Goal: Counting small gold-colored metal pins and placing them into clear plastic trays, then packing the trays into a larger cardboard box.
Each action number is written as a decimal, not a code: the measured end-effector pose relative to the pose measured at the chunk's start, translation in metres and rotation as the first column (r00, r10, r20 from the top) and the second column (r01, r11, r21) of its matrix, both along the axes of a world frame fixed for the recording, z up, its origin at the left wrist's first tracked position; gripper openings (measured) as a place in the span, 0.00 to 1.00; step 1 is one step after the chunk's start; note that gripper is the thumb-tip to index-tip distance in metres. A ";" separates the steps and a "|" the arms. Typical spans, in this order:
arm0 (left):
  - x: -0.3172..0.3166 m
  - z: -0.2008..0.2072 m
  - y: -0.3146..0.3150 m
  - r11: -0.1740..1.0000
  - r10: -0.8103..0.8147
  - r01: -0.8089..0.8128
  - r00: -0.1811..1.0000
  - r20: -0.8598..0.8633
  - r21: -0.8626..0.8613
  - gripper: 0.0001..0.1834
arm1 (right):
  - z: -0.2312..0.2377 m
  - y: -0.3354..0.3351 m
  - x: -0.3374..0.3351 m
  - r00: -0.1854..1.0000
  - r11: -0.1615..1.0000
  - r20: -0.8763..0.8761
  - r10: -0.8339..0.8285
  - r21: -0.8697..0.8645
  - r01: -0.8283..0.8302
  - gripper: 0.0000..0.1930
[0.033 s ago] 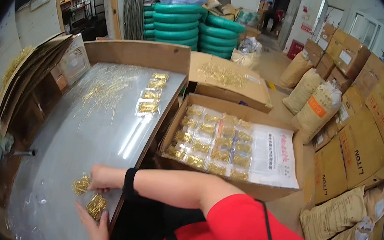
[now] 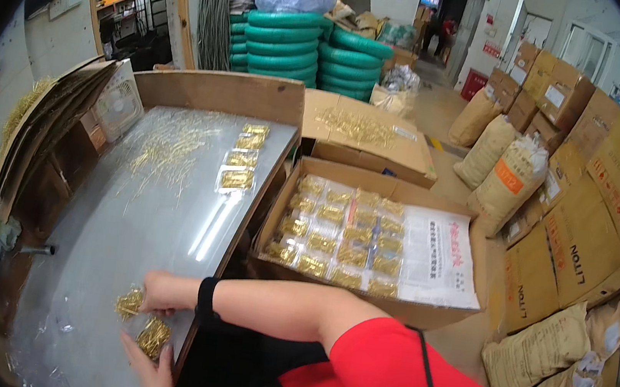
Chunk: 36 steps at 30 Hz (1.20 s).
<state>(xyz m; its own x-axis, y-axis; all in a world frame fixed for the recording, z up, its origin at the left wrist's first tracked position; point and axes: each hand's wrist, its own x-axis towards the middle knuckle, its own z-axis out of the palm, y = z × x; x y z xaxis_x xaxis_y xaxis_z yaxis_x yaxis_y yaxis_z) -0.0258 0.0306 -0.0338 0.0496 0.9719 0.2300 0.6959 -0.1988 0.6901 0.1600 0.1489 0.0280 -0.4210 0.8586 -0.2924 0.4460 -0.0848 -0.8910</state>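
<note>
My right hand [image 2: 160, 293], with a black band at the wrist, reaches across the grey tabletop from the right. Its fingers are curled and closed on a small bunch of thin gold-coloured metal pins [image 2: 128, 303]; the fingertips are partly hidden. Just below it, my left hand [image 2: 147, 371] comes in from the lower edge. Its thumb and fingers hold a second, denser bundle of gold-coloured pins [image 2: 153, 338] between them. Whether a clear bag surrounds this bundle I cannot tell. Farther up the table lie loose pins [image 2: 164, 154] in a scattered heap.
Several flat clear packets of pins [image 2: 237, 178] lie along the table's far right edge. Clear plastic [image 2: 45, 331] covers the near left. Right of the table, a cardboard box [image 2: 374, 174] holds rows of filled packets beside a newspaper [image 2: 437, 259]. Sacks [image 2: 513, 176] and cartons stand farther right.
The view has shifted slightly. Both hands stay by the same two bunches, with the left hand's bundle sitting a little lower in the picture. Figures in the far doorway show more clearly.
</note>
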 end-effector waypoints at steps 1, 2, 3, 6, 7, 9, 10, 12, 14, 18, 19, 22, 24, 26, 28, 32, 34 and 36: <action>-0.007 -0.007 0.000 1.000 0.023 -0.023 0.999 -0.034 0.013 0.51 | 0.000 -0.002 -0.002 1.000 1.000 0.015 0.005 0.009 -0.005 0.13; -0.008 -0.008 0.000 1.000 0.021 -0.021 1.000 -0.020 0.019 0.51 | 0.001 -0.005 -0.002 1.000 1.000 -0.021 -0.019 -0.025 0.018 0.13; -0.008 -0.009 0.000 0.999 0.031 -0.031 0.999 -0.020 0.017 0.51 | 0.000 -0.006 0.000 0.997 0.997 -0.057 -0.043 -0.060 0.040 0.14; 0.000 0.000 -0.003 0.997 0.072 -0.072 0.997 -0.012 0.007 0.52 | -0.004 -0.006 0.004 0.997 0.998 -0.074 -0.038 -0.061 0.033 0.13; 0.001 0.002 -0.004 0.994 0.108 -0.108 0.994 -0.009 -0.008 0.53 | -0.003 -0.006 0.005 0.997 0.998 -0.071 -0.036 -0.059 0.032 0.13; -0.001 -0.001 -0.002 0.996 0.091 -0.091 0.996 -0.017 0.010 0.53 | -0.002 -0.007 0.008 0.996 0.996 -0.086 -0.039 -0.081 0.032 0.14; -0.001 -0.001 -0.001 0.997 0.074 -0.073 0.997 -0.027 0.026 0.53 | 0.002 -0.009 0.011 0.996 0.996 -0.084 -0.037 -0.081 0.030 0.14; 0.001 0.003 -0.001 0.997 0.077 -0.076 0.996 -0.036 0.021 0.54 | 0.011 -0.012 0.017 0.998 0.998 -0.066 0.015 -0.061 -0.019 0.15; 0.004 0.007 -0.004 0.997 0.081 -0.080 0.996 -0.048 0.013 0.54 | 0.015 -0.014 0.020 0.997 0.996 -0.065 0.042 -0.078 -0.047 0.15; 0.009 0.018 -0.014 0.996 0.084 -0.083 0.996 -0.025 0.025 0.60 | 0.003 -0.013 0.015 0.969 0.988 -0.241 0.052 -0.131 -0.086 0.13; 0.012 0.020 -0.014 0.998 0.057 -0.056 0.998 -0.017 0.028 0.62 | -0.002 -0.013 0.019 0.969 0.988 -0.242 0.046 -0.132 -0.080 0.13; 0.009 0.014 -0.013 0.996 -0.020 0.010 0.994 0.103 0.094 0.66 | -0.009 -0.013 0.027 0.939 0.968 -0.342 -0.042 -0.247 -0.047 0.11; 0.003 0.010 -0.015 0.993 -0.042 0.031 0.994 0.099 0.113 0.63 | -0.009 -0.013 0.031 0.938 0.962 -0.332 -0.095 -0.273 0.001 0.11; 0.006 0.018 -0.021 0.990 -0.064 0.051 0.993 0.095 0.132 0.60 | -0.008 -0.014 0.038 0.925 0.960 -0.364 -0.107 -0.282 0.000 0.12; 0.009 0.030 -0.033 0.980 -0.036 0.056 0.993 -0.109 0.191 0.40 | -0.008 -0.016 0.049 0.908 0.957 -0.402 -0.119 -0.290 -0.003 0.13; -0.003 0.008 -0.026 0.998 -0.035 0.024 0.986 0.162 0.066 0.52 | -0.005 -0.024 0.086 0.827 0.940 -0.539 -0.160 -0.340 -0.040 0.12; 0.002 0.013 -0.026 0.995 -0.073 0.063 0.987 0.141 0.073 0.46 | 0.019 -0.044 0.115 0.851 0.925 -0.431 -0.300 -0.350 0.149 0.10; 0.015 0.018 -0.021 0.993 -0.092 0.079 0.981 0.169 0.082 0.47 | 0.038 -0.068 0.171 0.847 0.921 -0.411 -0.337 -0.330 0.206 0.09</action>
<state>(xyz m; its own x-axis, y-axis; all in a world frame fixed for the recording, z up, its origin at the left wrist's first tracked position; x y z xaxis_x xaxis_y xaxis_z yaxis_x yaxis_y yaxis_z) -0.0111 0.0100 -0.0157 0.0852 0.9454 0.3144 0.5464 -0.3082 0.7787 0.3308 0.0807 0.0656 -0.3228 0.8756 -0.3594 -0.0759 -0.4024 -0.9123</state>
